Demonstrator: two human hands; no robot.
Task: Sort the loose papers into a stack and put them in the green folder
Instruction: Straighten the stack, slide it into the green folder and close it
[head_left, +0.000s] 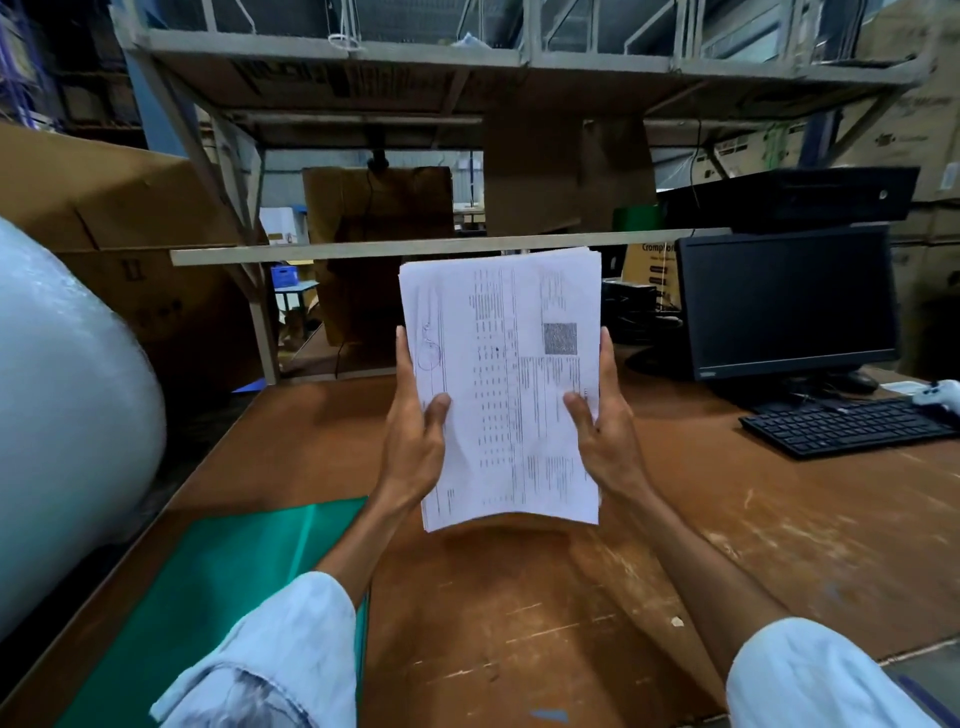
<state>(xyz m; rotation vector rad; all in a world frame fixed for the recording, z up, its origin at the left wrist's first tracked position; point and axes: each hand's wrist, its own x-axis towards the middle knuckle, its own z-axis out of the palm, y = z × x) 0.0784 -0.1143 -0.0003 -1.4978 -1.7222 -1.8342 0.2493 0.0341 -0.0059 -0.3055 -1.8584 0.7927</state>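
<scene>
A stack of printed white papers (506, 384) is held upright above the brown table, its bottom edge off the surface. My left hand (415, 431) grips the stack's left edge, thumb on the front sheet. My right hand (605, 426) grips the right edge the same way. The green folder (223, 587) lies flat on the table at the lower left, partly under my left sleeve.
A black monitor (787, 301) and keyboard (847, 426) stand at the right of the table (519, 623). A big roll of bubble wrap (62, 415) bulges in at the left. Metal shelving and cardboard boxes rise behind the table.
</scene>
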